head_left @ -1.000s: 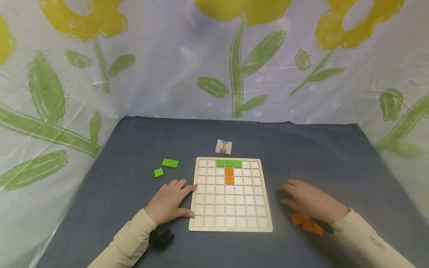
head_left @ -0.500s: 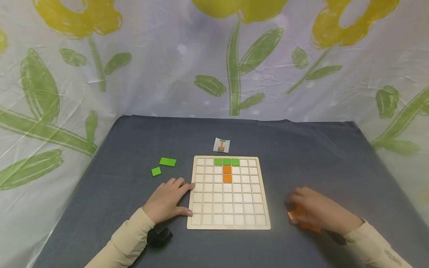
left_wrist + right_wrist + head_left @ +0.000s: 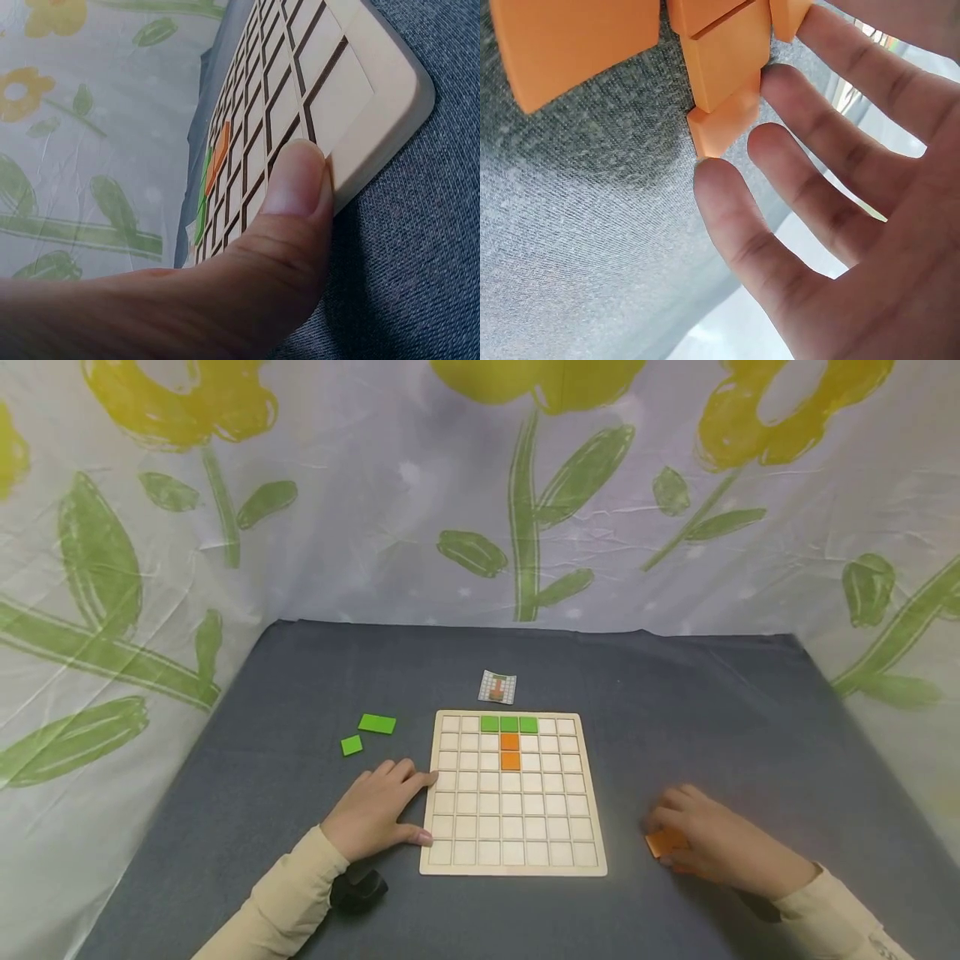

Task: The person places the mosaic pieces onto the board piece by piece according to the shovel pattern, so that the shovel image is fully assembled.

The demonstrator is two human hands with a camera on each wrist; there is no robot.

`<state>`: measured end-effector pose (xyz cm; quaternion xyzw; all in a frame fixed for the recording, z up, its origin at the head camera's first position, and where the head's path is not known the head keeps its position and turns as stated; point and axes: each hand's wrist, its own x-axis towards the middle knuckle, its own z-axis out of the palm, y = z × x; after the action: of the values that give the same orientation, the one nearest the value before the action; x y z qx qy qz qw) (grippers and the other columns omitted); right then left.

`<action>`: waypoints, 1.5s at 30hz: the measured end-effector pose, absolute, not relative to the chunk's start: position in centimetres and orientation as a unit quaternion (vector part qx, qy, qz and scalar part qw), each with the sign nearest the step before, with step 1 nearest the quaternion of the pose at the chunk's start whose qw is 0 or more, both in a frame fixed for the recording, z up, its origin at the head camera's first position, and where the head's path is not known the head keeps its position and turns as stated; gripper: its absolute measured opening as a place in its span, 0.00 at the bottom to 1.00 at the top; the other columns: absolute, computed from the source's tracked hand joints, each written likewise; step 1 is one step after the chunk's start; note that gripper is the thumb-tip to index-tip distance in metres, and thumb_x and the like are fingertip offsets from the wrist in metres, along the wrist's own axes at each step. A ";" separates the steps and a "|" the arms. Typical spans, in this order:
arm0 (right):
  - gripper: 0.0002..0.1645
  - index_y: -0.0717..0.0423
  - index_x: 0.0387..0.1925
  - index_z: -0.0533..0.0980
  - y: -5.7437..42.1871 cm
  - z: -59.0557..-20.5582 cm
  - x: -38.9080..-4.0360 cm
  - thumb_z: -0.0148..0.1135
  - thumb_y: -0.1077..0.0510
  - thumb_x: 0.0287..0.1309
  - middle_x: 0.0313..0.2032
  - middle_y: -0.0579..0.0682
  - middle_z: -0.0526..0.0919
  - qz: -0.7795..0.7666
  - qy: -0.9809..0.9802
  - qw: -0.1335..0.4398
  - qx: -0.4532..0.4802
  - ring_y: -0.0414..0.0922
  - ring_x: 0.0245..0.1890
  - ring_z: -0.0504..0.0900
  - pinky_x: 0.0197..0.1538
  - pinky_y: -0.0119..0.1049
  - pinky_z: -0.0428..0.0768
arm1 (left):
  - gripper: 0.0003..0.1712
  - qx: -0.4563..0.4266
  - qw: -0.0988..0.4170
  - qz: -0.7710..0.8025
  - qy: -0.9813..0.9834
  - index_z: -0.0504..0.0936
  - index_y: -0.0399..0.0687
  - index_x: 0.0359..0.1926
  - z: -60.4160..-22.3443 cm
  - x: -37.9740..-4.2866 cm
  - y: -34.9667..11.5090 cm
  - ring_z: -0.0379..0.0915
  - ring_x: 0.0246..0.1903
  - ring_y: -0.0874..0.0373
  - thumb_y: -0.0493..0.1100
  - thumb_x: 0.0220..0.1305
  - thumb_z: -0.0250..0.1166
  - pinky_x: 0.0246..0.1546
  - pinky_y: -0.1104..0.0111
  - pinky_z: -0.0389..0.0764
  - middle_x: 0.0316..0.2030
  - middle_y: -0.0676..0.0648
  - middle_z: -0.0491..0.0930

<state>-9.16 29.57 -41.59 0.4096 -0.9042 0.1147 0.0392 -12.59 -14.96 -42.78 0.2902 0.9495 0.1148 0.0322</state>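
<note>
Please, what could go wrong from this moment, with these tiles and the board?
The right grip is at bunched orange tiles, so two might come up together or a neighbour could slide away.

The left grip rests on the edge of the board; a push could perhaps shift it toward the small card just beyond.
</note>
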 end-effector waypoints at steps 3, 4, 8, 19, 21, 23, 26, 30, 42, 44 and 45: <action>0.24 0.41 0.35 0.78 29.5 -41.5 -9.1 0.80 0.57 0.32 0.38 0.36 0.73 0.111 -0.906 0.036 0.408 0.38 0.41 0.69 0.40 0.32 0.74 | 0.46 0.295 0.028 0.115 0.948 0.76 0.49 0.60 -42.9 -12.6 -15.0 0.62 0.33 0.60 0.65 0.41 0.72 0.30 0.68 0.61 0.39 0.52 0.72; 0.24 0.42 0.35 0.78 29.4 -41.4 -9.1 0.80 0.57 0.32 0.38 0.36 0.73 0.108 -0.905 0.040 0.409 0.38 0.41 0.69 0.40 0.31 0.74 | 0.46 0.296 0.026 0.115 0.948 0.76 0.49 0.60 -42.9 -12.6 -15.1 0.62 0.33 0.60 0.65 0.41 0.72 0.30 0.68 0.61 0.39 0.52 0.72; 0.25 0.43 0.35 0.77 29.1 -41.0 -9.2 0.78 0.62 0.30 0.37 0.37 0.72 0.115 -0.901 0.048 0.415 0.37 0.40 0.68 0.42 0.27 0.69 | 0.46 0.299 0.019 0.116 0.947 0.77 0.49 0.60 -42.9 -12.7 -15.1 0.62 0.33 0.60 0.66 0.40 0.72 0.30 0.69 0.62 0.38 0.52 0.72; 0.17 0.48 0.36 0.77 28.2 -39.7 -10.4 0.74 0.64 0.44 0.33 0.37 0.72 0.155 -0.906 0.044 0.391 0.31 0.33 0.70 0.37 0.23 0.72 | 0.45 0.299 0.023 0.118 0.947 0.76 0.50 0.60 -43.0 -12.6 -15.1 0.63 0.35 0.60 0.66 0.40 0.72 0.30 0.68 0.62 0.39 0.52 0.72; 0.18 0.48 0.36 0.77 28.0 -39.3 -10.6 0.74 0.65 0.43 0.33 0.36 0.73 0.156 -0.905 0.059 0.391 0.31 0.32 0.71 0.36 0.23 0.73 | 0.45 0.300 0.022 0.118 0.946 0.76 0.50 0.60 -43.0 -12.6 -15.1 0.63 0.35 0.60 0.66 0.40 0.72 0.30 0.68 0.63 0.39 0.52 0.72; 0.17 0.46 0.37 0.75 27.6 -38.9 -10.8 0.73 0.64 0.46 0.33 0.35 0.73 0.163 -0.911 0.049 0.377 0.30 0.32 0.70 0.36 0.24 0.73 | 0.45 0.300 0.021 0.117 0.947 0.76 0.50 0.60 -43.0 -12.6 -15.1 0.63 0.35 0.60 0.66 0.40 0.72 0.30 0.68 0.63 0.39 0.52 0.72; 0.16 0.44 0.36 0.74 27.0 -38.4 -11.0 0.72 0.61 0.49 0.34 0.34 0.73 0.166 -0.917 0.039 0.362 0.28 0.32 0.69 0.36 0.26 0.74 | 0.46 0.299 0.022 0.115 0.947 0.76 0.50 0.60 -42.9 -12.5 -15.1 0.63 0.35 0.60 0.66 0.40 0.72 0.30 0.68 0.63 0.39 0.52 0.72; 0.16 0.41 0.32 0.72 26.0 -38.1 -11.5 0.72 0.59 0.50 0.29 0.32 0.67 0.150 -0.917 0.049 0.367 0.28 0.29 0.65 0.32 0.23 0.69 | 0.46 0.296 0.026 0.115 0.948 0.76 0.50 0.60 -42.8 -12.5 -15.0 0.63 0.35 0.60 0.66 0.41 0.72 0.31 0.68 0.63 0.39 0.52 0.72; 0.15 0.45 0.31 0.72 22.9 -37.3 -12.8 0.73 0.57 0.49 0.29 0.35 0.66 0.133 -0.905 0.083 0.396 0.31 0.28 0.64 0.31 0.23 0.68 | 0.46 0.288 0.037 0.110 0.951 0.76 0.49 0.60 -42.4 -12.5 -14.8 0.64 0.36 0.59 0.66 0.41 0.72 0.31 0.67 0.63 0.40 0.51 0.72; 0.15 0.47 0.31 0.73 22.4 -37.4 -12.9 0.74 0.58 0.48 0.30 0.37 0.68 0.140 -0.902 0.087 0.400 0.31 0.28 0.66 0.31 0.23 0.69 | 0.46 0.287 0.039 0.109 0.951 0.76 0.50 0.60 -42.4 -12.5 -14.8 0.64 0.36 0.59 0.66 0.41 0.72 0.31 0.67 0.64 0.40 0.51 0.72; 0.15 0.47 0.31 0.73 22.1 -37.5 -13.0 0.74 0.58 0.48 0.30 0.37 0.69 0.143 -0.900 0.087 0.403 0.31 0.29 0.67 0.31 0.23 0.70 | 0.46 0.287 0.040 0.109 0.951 0.76 0.50 0.60 -42.4 -12.5 -14.8 0.64 0.36 0.59 0.66 0.41 0.72 0.31 0.67 0.64 0.40 0.51 0.72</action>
<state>-12.96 22.13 -37.45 0.4030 -0.8998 0.1426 0.0873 -12.45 -14.78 -42.45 0.2866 0.9509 0.1094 0.0399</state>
